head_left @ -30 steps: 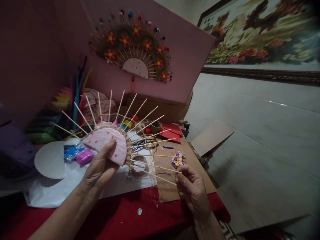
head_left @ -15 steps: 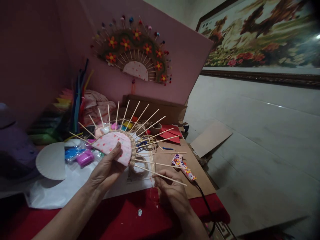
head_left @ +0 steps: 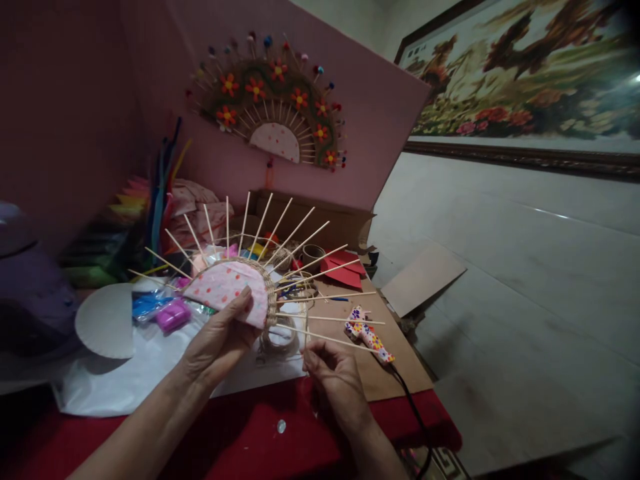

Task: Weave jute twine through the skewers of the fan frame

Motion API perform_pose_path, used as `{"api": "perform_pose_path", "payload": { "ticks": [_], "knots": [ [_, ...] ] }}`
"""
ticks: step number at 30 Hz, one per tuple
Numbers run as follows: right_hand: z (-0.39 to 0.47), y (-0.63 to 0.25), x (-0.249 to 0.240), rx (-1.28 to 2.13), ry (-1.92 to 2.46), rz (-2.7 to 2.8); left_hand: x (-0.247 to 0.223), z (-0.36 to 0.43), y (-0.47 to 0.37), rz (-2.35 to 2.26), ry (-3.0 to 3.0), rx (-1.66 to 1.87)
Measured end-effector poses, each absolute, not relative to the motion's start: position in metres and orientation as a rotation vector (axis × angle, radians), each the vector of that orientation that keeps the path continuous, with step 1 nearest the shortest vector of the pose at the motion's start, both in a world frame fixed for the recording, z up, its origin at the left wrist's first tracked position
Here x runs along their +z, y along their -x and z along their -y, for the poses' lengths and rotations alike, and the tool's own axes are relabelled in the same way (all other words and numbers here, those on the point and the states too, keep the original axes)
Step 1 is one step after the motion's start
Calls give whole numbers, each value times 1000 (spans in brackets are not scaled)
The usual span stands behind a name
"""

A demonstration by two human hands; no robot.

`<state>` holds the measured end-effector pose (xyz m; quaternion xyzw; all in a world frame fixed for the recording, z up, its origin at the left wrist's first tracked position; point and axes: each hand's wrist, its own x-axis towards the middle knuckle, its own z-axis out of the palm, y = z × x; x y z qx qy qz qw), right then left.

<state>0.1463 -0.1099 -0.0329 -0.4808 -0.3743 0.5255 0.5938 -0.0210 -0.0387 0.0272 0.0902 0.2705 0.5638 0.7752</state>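
Pink wall (head_left: 370, 113) is rising behind the work, a framed painting (head_left: 520, 80) hanging to its right. A red-clothed table (head_left: 235, 437) is spreading below. On the wall a flower-trimmed half-round ornament (head_left: 277, 83) is fanning out. Over the table, the dotted half-disc (head_left: 210, 290) is tilting in the air, its pale sticks (head_left: 245, 220) radiating from a woven rim. Left hand (head_left: 217, 343) is gripping it near its right-hand corner, thumb lying across the cloth face. Right hand (head_left: 340, 387) is hovering just below the lowest sticks, thumb and fingers closing to a narrow pinch; whether a strand is running between them, I cannot tell. A flower-patterned tool (head_left: 370, 337) with a black cord is lying beyond that hand. A twine coil (head_left: 280, 345) is sitting behind the half-disc's sticks. A small clear disc (head_left: 281, 426) is glinting near the table's front.
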Motion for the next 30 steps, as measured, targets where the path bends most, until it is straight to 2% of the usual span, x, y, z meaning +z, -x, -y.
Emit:
{"api": "perform_pose_path", "payload": {
  "ticks": [4, 22, 30],
  "knots": [
    [110, -147, -31, 1159, 1170, 901, 23, 41, 23, -519, -425, 1155],
    [106, -148, -37, 1087, 1171, 979, 22, 45, 15, -537, -372, 1196],
    [112, -142, -30, 1128, 1233, 998, 25, 47, 16, -489, -524, 1058]
  ]
}}
